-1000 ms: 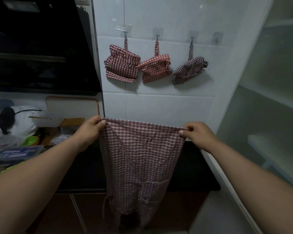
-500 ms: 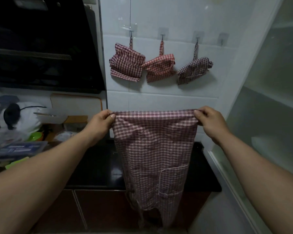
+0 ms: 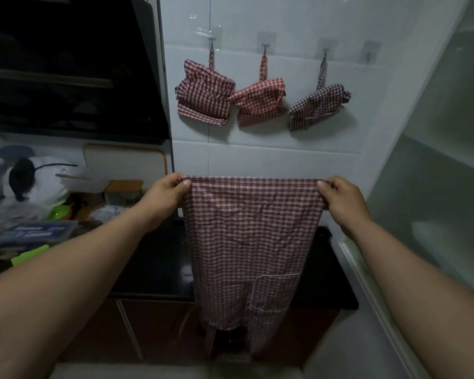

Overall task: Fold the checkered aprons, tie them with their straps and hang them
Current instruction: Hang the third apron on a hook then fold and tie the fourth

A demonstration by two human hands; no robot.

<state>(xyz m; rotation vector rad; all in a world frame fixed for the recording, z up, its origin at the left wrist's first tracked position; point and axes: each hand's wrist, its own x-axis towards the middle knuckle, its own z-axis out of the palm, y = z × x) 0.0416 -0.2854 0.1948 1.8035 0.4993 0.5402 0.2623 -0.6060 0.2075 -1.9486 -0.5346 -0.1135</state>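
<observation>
Left hand, right hand pinch checkered apron top corners, frame centre. Keep edge taut, level; fold evenly.

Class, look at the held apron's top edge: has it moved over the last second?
Yes. The held apron has risen slightly: its top edge now lies nearer the hung aprons and runs level instead of sagging.

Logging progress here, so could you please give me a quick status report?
Left hand, right hand pinch apron top corners. Hangs full length. Rightmost hook free.
</observation>
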